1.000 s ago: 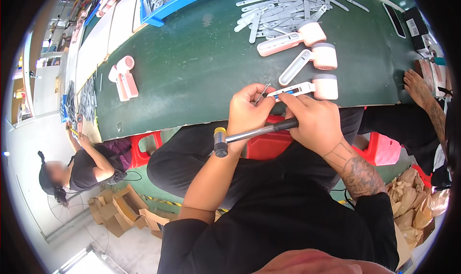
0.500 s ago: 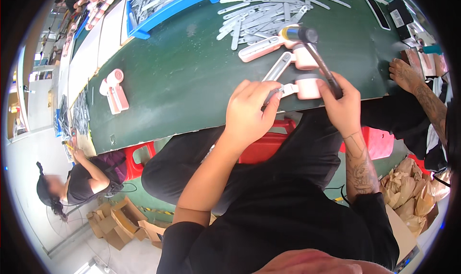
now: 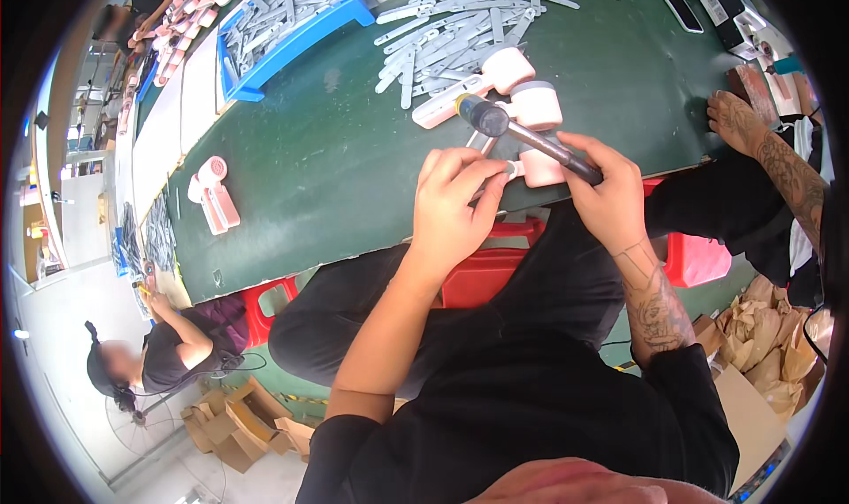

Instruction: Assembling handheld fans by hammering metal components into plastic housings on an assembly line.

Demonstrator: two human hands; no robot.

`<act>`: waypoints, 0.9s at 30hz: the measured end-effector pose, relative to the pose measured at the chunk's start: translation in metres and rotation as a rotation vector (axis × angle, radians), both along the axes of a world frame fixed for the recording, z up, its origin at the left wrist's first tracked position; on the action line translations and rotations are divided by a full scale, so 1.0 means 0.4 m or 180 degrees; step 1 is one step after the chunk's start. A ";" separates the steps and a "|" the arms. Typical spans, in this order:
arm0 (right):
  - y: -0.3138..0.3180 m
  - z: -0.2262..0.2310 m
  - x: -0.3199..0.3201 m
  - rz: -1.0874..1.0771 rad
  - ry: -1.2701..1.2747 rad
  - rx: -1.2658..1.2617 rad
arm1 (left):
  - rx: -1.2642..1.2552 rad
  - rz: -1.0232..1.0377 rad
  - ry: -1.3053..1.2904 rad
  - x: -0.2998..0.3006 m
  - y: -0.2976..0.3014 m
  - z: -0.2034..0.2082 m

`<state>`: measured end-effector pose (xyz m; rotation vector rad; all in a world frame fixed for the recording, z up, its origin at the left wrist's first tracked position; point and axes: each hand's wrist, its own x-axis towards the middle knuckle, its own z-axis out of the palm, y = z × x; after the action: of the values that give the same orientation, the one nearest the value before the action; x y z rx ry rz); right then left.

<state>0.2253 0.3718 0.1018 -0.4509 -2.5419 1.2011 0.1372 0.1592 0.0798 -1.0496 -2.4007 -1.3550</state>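
Note:
My right hand (image 3: 604,190) grips the dark handle of a small mallet (image 3: 517,133), its black head raised over the green table. My left hand (image 3: 455,203) pinches a pink and white handheld part (image 3: 537,166) lying at the table's near edge, holding its grey strip end. Two more pink and white parts (image 3: 508,88) lie just beyond, next to a loose heap of several grey strips (image 3: 455,35).
A blue tray (image 3: 292,26) of grey strips stands at the back left. Two pink parts (image 3: 212,199) lie at the left of the green table (image 3: 336,150). Another person's tattooed hand (image 3: 738,119) rests on the right. A seated person (image 3: 164,354) works at lower left. Red stools stand below.
The mallet swung up from below the table edge and now points left over the pink parts. My left hand stays on the part.

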 end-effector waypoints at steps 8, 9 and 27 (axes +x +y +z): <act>0.006 0.007 0.002 -0.0046 -0.0060 0.0072 | -0.0045 -0.0002 -0.0072 0.006 0.003 0.000; 0.006 0.019 0.005 -0.0016 -0.0187 -0.0081 | -0.0007 0.0040 -0.0102 0.004 0.002 -0.003; 0.043 0.146 0.191 0.0693 -0.0534 0.0069 | 0.0294 0.0216 -0.0180 0.017 0.002 -0.030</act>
<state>0.3018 0.3888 0.1601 -0.2861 -2.8046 1.2549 0.1439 0.1599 0.0678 -0.9098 -2.3649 -1.4756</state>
